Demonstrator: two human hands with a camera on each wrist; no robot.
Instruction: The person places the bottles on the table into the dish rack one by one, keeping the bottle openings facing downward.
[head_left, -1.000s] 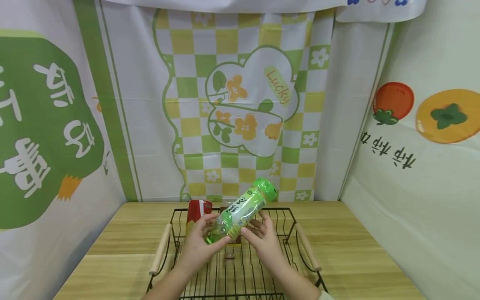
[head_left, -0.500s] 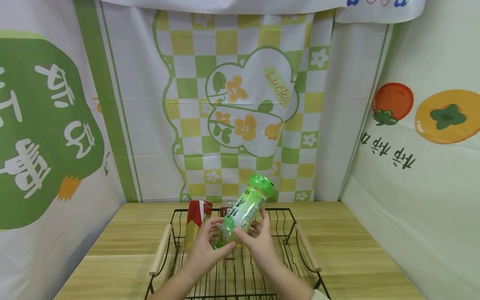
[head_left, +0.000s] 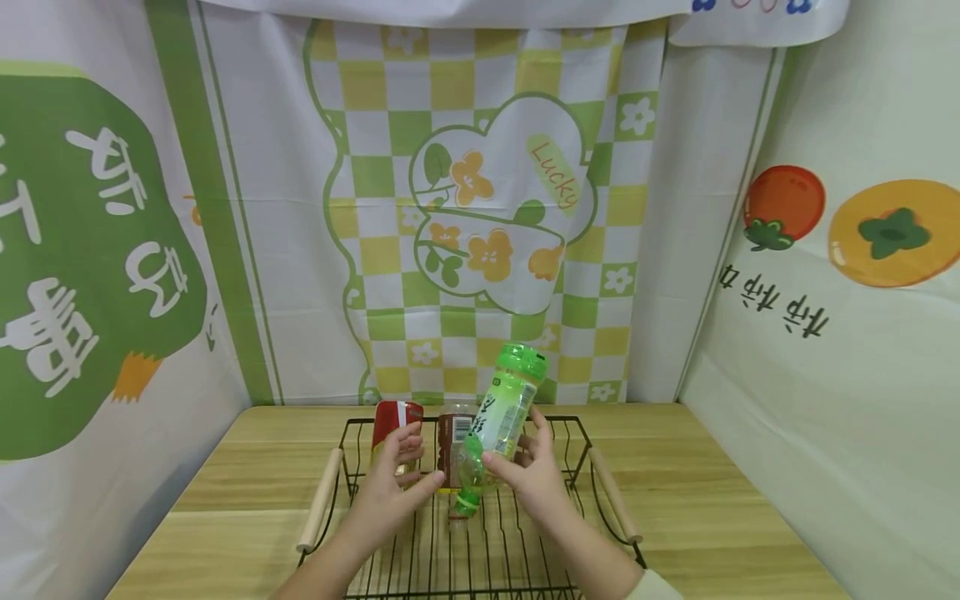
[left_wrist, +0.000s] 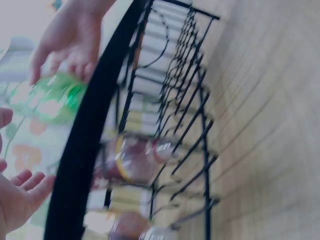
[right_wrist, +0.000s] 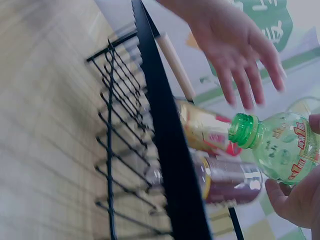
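Note:
My right hand [head_left: 534, 471] grips a clear plastic bottle with a green label [head_left: 501, 410], thumb on the near side and fingers behind. It hangs tilted over the wire rack, its narrow green cap end [right_wrist: 243, 131] downward and its wide green end up. Apart from it, on the left, my left hand [head_left: 392, 483] has spread, bent fingers with nothing between them. A brown-labelled bottle [head_left: 453, 442] stands neck-down in the rack behind. Partly behind my left hand is a red and gold bottle [head_left: 388, 417], also in the rack.
The black wire rack [head_left: 431, 550] with wooden side handles [head_left: 321, 500] sits on a wood-grain table [head_left: 720, 500]. Patterned cloth [head_left: 480, 208] hangs behind and on both sides. Raised rack rims surround the bottles.
My left hand has let go of the green-labelled bottle and moved left. My right hand keeps the bottle, which has turned more upright and shifted slightly right.

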